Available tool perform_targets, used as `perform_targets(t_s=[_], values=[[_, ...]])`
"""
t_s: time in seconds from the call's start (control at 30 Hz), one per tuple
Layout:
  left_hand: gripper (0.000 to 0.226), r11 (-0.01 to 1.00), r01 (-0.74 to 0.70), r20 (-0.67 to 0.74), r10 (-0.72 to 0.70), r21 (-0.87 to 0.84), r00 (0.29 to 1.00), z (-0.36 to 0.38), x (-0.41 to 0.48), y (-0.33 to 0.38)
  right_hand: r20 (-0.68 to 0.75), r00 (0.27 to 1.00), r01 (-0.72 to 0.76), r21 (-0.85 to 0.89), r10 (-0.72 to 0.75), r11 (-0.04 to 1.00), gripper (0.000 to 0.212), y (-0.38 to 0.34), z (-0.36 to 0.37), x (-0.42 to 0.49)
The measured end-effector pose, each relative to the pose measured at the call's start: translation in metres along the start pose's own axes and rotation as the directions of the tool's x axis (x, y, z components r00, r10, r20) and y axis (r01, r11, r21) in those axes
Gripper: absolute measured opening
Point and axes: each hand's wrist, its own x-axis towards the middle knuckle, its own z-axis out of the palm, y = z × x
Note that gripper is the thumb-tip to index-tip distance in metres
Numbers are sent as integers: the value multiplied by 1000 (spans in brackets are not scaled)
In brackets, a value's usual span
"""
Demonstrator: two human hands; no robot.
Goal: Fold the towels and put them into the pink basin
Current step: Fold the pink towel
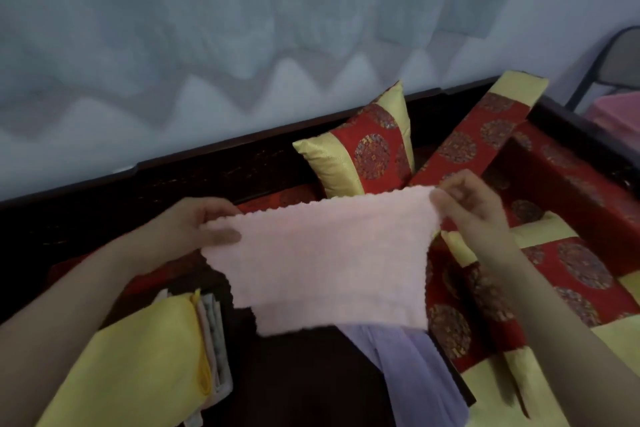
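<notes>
I hold a pale pink towel (322, 256) spread in the air over a dark wooden surface. My left hand (197, 225) pinches its upper left corner. My right hand (474, 208) pinches its upper right corner. The towel hangs down from both hands and its lower edge covers part of a lilac towel (412, 364) that lies below it. At the lower left lies a stack of folded cloths with a yellow one (138, 367) on top and grey and white layers at its side. A pink thing (616, 114) shows at the far right edge; I cannot tell whether it is the basin.
A red and yellow cushion (367, 149) leans on the dark wooden back rail (207, 170). A long red and yellow bolster (485, 125) and patterned seat pads (568, 274) fill the right side. A pale curtain (242, 28) hangs behind. A metal chair frame (602, 59) stands at far right.
</notes>
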Motion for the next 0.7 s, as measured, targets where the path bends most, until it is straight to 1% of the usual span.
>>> perform_targets(t_s=[0.03, 0.07, 0.13, 0.17, 0.23, 0.3, 0.37, 0.43, 0.47, 0.53, 0.6, 0.7], values=[[29, 998, -55, -33, 54, -33, 998, -15, -7, 15, -25, 999, 27, 4, -27, 1000, 14, -19, -6, 11], [34, 992, -110, -61, 106, -66, 992, -25, -11, 26, -5, 998, 55, -23, -55, 998, 14, -30, -10, 19], [39, 973, -226, -139, 217, -48, 966, -45, -21, 49, 65, 991, 122, -130, -114, 984, 14, -54, -17, 37], [39, 963, -270, -175, 266, 2, 948, -54, -28, 62, 71, 989, 140, -149, -131, 979, 14, -67, -21, 43], [31, 937, -341, -261, 349, 79, 900, -68, -35, 78, 40, 986, 167, -163, -162, 972, 14, -83, -26, 56], [22, 924, -367, -301, 381, 103, 874, -77, -37, 88, 2, 985, 169, -196, -172, 966, 14, -88, -28, 69], [16, 923, -352, -311, 385, 158, 869, -86, -40, 94, -29, 983, 174, -209, -184, 962, 15, -92, -29, 78], [13, 926, -294, -293, 357, 237, 887, -92, -39, 93, -58, 982, 163, -209, -178, 964, 15, -93, -27, 86], [11, 930, -269, -278, 335, 250, 901, -92, -39, 91, -60, 983, 160, -210, -176, 965, 16, -93, -25, 88], [12, 951, -234, -254, 282, 203, 925, -90, -36, 88, -56, 982, 160, -236, -178, 958, 15, -91, -21, 92], [10, 971, -207, -261, 232, 118, 937, -86, -34, 85, -56, 982, 160, -254, -180, 954, 18, -89, -17, 96], [8, 981, -181, -342, 145, -74, 929, -84, -32, 83, -88, 984, 131, -240, -155, 962, 15, -89, -16, 98]])
